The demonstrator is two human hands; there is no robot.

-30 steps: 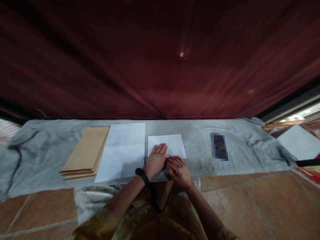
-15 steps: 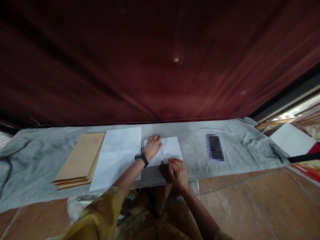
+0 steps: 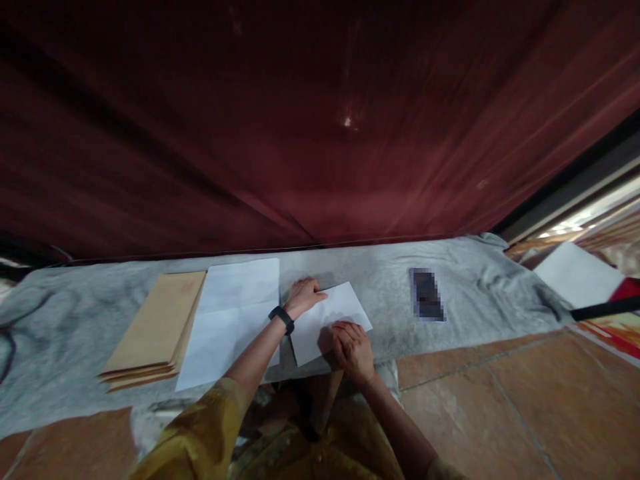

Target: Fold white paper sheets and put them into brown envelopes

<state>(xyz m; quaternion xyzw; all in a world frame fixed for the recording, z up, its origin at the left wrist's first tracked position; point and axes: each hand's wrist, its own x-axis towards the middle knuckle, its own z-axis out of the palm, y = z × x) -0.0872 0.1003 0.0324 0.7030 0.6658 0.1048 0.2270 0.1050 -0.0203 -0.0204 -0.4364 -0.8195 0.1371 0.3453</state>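
Observation:
A folded sheet of white paper (image 3: pixel 321 327) lies at a slant on the grey cloth in front of me. My left hand (image 3: pixel 302 297), with a black band on the wrist, rests at its far left corner, the thumb stretched out over the far edge and the fingers lying beyond it. On the near right part of the sheet is my right hand (image 3: pixel 354 351), its fingers bent and close together against the paper. The fingertips' underside is hidden. Left of the sheet lies a larger white paper (image 3: pixel 235 313) with a crease across it.
Brown envelopes (image 3: pixel 153 323) form a stack at the left. A phone-like dark object (image 3: pixel 427 295), blurred by pixels, lies to the right. The grey cloth (image 3: pixel 385 267) covers the long surface, with a dark red curtain (image 3: pixel 320 167) behind it. Tiled floor (image 3: pixel 475 407) shows at the near right.
The folded sheet has turned clockwise and its near left corner has come toward me. My left hand has slid slightly left and nearer; the right hand stays almost in place.

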